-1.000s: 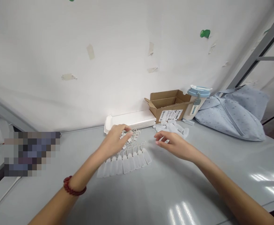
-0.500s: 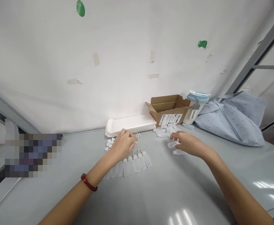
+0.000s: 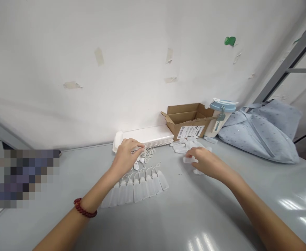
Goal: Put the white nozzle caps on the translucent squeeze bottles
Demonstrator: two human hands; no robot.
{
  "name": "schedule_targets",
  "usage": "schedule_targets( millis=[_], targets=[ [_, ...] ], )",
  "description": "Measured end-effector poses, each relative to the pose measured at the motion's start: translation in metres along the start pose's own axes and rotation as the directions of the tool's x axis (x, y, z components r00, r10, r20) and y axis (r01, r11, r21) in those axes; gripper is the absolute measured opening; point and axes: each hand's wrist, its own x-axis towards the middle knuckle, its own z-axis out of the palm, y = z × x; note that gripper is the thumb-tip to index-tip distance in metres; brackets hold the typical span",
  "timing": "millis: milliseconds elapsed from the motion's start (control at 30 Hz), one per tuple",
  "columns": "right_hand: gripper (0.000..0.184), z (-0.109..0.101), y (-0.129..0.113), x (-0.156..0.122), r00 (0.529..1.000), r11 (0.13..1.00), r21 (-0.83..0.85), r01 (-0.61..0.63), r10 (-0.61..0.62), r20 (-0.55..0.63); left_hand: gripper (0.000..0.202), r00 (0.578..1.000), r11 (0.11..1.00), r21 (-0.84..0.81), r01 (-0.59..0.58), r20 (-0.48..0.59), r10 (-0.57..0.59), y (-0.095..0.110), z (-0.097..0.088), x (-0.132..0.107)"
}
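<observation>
My left hand (image 3: 128, 155) is closed in a pinch above a pile of thin white loops (image 3: 149, 153) and small white caps (image 3: 136, 166); what its fingertips hold is too small to make out. In front of it, several translucent flat plastic bottles (image 3: 144, 187) lie side by side in a row, with thin white loops at their necks. My right hand (image 3: 205, 159) has thumb and fingers closed on a loose translucent bottle (image 3: 189, 160), partly hidden behind the fingertips. Another bottle (image 3: 198, 172) lies beneath this hand. More loose bottles (image 3: 180, 148) are heaped just beyond it.
Against the wall lies a stack of white trays (image 3: 153, 134). Beside it stand an open cardboard box (image 3: 192, 127) and a cup with a blue lid (image 3: 218, 120). A pale blue cloth bag (image 3: 260, 136) rests on the grey table (image 3: 168, 223) at the right.
My left hand has moved left and back from the row of bottles to over the white loops. My right hand has closed on a loose bottle and shifted it slightly left. The view has shifted a little.
</observation>
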Motion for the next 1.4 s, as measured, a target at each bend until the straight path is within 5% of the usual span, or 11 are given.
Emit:
schedule_targets(
  millis=[167, 333, 467, 600, 767, 900, 1000, 1167, 1400],
  targets=[
    [0.021, 0.006, -0.017, -0.004, 0.965, 0.952, 0.200, 0.233, -0.202, -0.166, 0.012, 0.975, 0.958, -0.199, 0.205, -0.045, -0.218, 0.007, -0.007, 0.000],
    [0.020, 0.017, -0.034, -0.007, 0.922, 0.884, 0.301, 0.358, -0.283, -0.263, 0.013, 0.974, 0.963, -0.210, 0.171, -0.111, -0.197, 0.010, -0.009, -0.001],
    [0.019, 0.022, -0.042, -0.009, 0.880, 0.832, 0.341, 0.437, -0.318, -0.352, 0.015, 0.948, 0.932, -0.243, 0.268, -0.109, -0.300, 0.014, -0.011, 0.000],
    [0.019, 0.024, -0.049, -0.011, 0.852, 0.769, 0.405, 0.494, -0.336, -0.400, 0.020, 0.898, 0.804, -0.442, 0.397, 0.005, -0.441, 0.027, -0.013, 0.000],
    [0.020, 0.031, -0.052, -0.011, 0.844, 0.726, 0.455, 0.516, -0.343, -0.411, 0.026, 0.838, 0.509, -0.678, 0.530, 0.326, -0.439, 0.040, -0.010, -0.004],
    [0.029, 0.035, -0.054, -0.012, 0.853, 0.699, 0.508, 0.504, -0.312, -0.418, 0.022, 0.786, 0.368, -0.696, 0.617, 0.520, -0.334, 0.042, -0.004, -0.009],
    [0.037, 0.032, -0.058, -0.014, 0.892, 0.623, 0.643, 0.446, -0.256, -0.372, 0.016, 0.777, 0.312, -0.712, 0.628, 0.556, -0.295, 0.042, -0.002, -0.011],
    [0.029, 0.025, -0.060, -0.015, 0.972, 0.396, 0.888, 0.233, -0.086, -0.217, 0.014, 0.778, 0.342, -0.699, 0.628, 0.574, -0.256, 0.046, -0.002, -0.013],
    [0.027, 0.022, -0.060, -0.013, 0.998, 0.074, 0.996, 0.053, 0.012, -0.054, 0.013, 0.778, 0.307, -0.715, 0.628, 0.570, -0.264, 0.046, -0.001, -0.015]
  ],
)
